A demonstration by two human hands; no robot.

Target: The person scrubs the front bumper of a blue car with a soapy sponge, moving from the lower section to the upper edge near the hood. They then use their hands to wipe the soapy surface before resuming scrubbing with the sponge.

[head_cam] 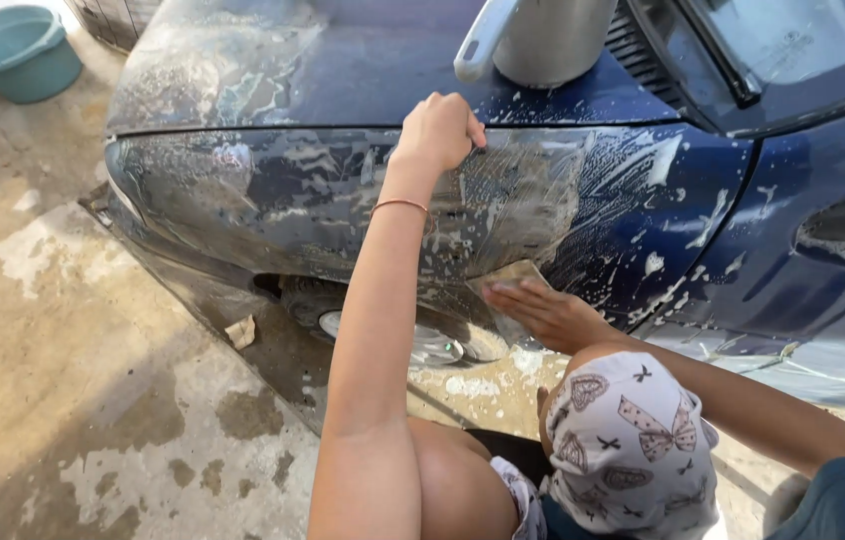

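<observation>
I am crouched beside a dark blue car whose front fender point(603, 190) is streaked with soap suds. My left hand point(438, 130) is curled into a fist and rests against the top of the fender, just below the hood seam, with nothing visible in it. My right hand point(543, 312) lies flat on a tan sponge point(508, 276) and presses it onto the lower fender above the wheel arch. A thin bracelet circles my left wrist.
A silver metal bucket point(543, 40) with a white handle stands on the soapy hood point(273, 60). A teal basin point(13, 50) sits on the wet concrete at the far left. The front wheel point(423, 345) is below my hands. My knee in butterfly-print cloth point(633, 440) is at the bottom.
</observation>
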